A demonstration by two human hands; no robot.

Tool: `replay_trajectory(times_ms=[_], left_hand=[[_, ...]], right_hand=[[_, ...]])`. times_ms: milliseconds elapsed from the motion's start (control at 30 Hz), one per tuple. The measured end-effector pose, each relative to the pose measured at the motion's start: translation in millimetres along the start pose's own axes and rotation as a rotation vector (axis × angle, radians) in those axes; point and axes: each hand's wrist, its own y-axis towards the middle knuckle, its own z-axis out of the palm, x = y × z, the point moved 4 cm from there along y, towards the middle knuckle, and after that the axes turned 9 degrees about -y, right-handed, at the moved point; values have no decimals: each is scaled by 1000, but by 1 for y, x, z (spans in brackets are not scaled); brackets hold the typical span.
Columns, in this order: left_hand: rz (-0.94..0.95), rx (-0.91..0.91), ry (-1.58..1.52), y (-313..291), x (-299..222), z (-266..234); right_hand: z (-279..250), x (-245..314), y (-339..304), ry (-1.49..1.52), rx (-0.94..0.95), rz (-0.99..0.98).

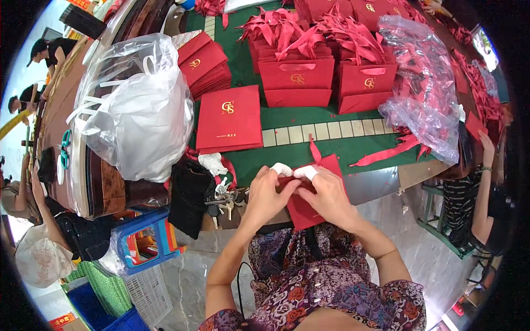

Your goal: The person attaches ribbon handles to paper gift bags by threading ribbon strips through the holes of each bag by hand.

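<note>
My left hand (267,193) and my right hand (329,194) come together on a red paper gift bag (305,214) at the table's near edge. Both hands are closed, with thumbs and white-wrapped index fingers meeting at the bag's upper part. A short red ribbon end (314,150) sticks up just beyond the fingers. What the fingertips pinch is partly hidden behind the hands. Left of my hands lies a neat pile of flat red bags (229,118) with gold print.
Upright red bags (297,83) with ribbon handles stand farther back. Clear plastic full of red ribbons (422,88) lies at right, a plastic sack of white ribbon-like material (138,110) at left. Keys (227,208) hang at the near edge. Co-workers sit on both sides.
</note>
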Motion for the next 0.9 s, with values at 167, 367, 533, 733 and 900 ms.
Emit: replay_trajectory(times_ms=[167, 367, 533, 733, 900], left_hand=[[-86, -77, 13, -3, 1, 0], [254, -122, 90, -12, -20, 9], [435, -84, 148, -20, -26, 11], [285, -136, 37, -16, -24, 8], [233, -107, 64, -8, -18, 4]], right_hand=[[-34, -3, 18, 91, -3, 39], [-13, -37, 34, 64, 467, -81], [-14, -43, 46, 310, 706, -14], [-1, -50, 46, 489, 721, 196], [15, -51, 39, 496, 575, 324]])
